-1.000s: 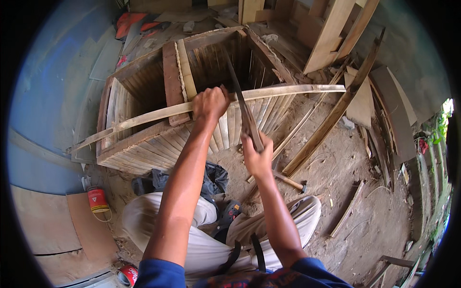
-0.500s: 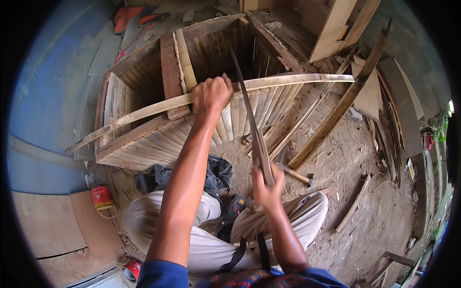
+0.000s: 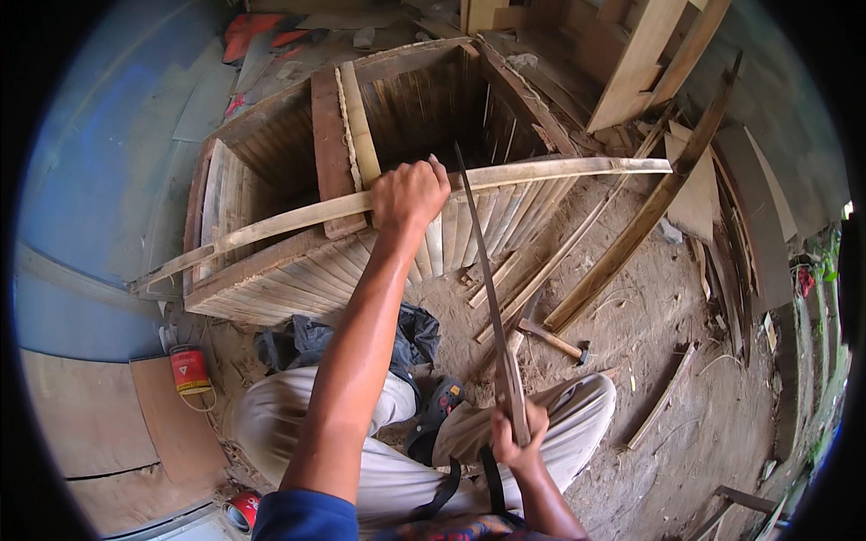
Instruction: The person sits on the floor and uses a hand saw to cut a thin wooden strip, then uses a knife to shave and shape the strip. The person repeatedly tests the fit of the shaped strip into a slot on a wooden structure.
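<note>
My left hand (image 3: 410,192) is closed around a long split bamboo strip (image 3: 559,169), which lies across the near rim of a wooden frame box (image 3: 262,263) walled with upright slats. In my right hand (image 3: 520,431) is the handle of a handsaw (image 3: 487,279). The saw's long narrow blade points away from me and crosses the strip just right of my left hand. Whether its teeth have cut into the strip, I cannot tell. A reddish crossbar (image 3: 334,135) and a pale bamboo piece (image 3: 359,122) span the box's top.
A hammer (image 3: 557,344) lies on the dirt floor near my right knee. Long bamboo lengths (image 3: 631,243) lean at the right, beside loose boards (image 3: 749,171). Red cans (image 3: 188,368) and plywood sheets (image 3: 86,410) are at the left. A dark plastic bag (image 3: 410,338) sits by my feet.
My right hand has drawn the saw back toward me, so less of the blade reaches past the strip. My left hand still grips the strip; the whole view has shifted slightly.
</note>
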Demonstrator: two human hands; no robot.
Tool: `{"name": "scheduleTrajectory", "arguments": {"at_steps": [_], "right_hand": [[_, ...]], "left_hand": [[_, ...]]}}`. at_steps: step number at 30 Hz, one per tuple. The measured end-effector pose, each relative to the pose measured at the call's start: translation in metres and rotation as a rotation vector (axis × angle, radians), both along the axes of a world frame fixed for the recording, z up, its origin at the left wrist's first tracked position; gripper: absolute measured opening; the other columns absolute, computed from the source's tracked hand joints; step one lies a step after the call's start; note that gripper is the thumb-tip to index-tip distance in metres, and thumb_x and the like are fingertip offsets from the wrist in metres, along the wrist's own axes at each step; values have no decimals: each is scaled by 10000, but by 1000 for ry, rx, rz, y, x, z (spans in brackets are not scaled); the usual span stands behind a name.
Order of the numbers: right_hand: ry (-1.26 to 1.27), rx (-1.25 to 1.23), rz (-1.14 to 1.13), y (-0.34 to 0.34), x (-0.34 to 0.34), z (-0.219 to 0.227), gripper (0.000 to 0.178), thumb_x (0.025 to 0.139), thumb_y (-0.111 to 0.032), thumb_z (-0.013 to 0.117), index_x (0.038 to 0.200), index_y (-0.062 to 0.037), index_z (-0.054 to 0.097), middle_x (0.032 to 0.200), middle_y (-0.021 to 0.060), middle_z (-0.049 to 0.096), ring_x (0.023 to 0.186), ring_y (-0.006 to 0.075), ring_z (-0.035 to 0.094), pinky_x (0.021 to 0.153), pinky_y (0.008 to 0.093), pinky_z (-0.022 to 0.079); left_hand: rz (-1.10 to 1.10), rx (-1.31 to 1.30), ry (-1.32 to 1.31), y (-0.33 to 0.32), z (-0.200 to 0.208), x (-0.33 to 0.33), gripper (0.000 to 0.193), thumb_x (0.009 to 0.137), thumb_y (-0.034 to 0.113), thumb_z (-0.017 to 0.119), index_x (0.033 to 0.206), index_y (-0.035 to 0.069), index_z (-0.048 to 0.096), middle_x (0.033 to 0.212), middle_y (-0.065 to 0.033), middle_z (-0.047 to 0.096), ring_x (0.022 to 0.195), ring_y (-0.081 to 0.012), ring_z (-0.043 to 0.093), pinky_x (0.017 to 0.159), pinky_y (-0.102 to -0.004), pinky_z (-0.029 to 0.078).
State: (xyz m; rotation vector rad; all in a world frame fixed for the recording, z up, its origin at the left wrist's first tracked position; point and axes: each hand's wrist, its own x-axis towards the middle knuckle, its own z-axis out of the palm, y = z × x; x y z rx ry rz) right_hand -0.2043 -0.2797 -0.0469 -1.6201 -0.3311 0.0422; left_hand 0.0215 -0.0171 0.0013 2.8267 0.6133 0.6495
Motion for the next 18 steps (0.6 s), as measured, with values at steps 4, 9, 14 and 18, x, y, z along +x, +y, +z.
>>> {"name": "scheduleTrajectory", "arguments": {"at_steps": [4,9,14,18], "right_hand": [[-34,51,-31,53,88,11,157,909,-156,579,812,-33,590,610,-51,507,509,47,444,452,238,344],[-51,-6,2,91,158,15,175,919,-167,588,814,-28,607,625,-38,521,538,55,458,465,250,351],[139,107,7,28,48,-12,105,850,-76,586,792,10,597,596,2,546,541,79,524,503,256,425],[-55,-87,22,-9,-4,-22,101,843,-70,574,813,13,621,599,20,560,540,111,566,526,254,465]], "left_hand": [[-7,-45,45,-2,5,-3,538,984,336,405,680,17,712,717,-238,669,703,-403,688,668,-482,561],[-20,-77,46,-2,13,-7,545,987,346,405,696,2,713,733,-251,667,730,-421,686,704,-489,559],[11,-37,23,1,7,-5,504,961,320,436,642,51,718,687,-220,673,657,-375,698,621,-462,566],[12,-20,43,-1,4,-2,509,964,324,436,639,46,712,672,-215,668,644,-372,692,609,-455,564]]}}
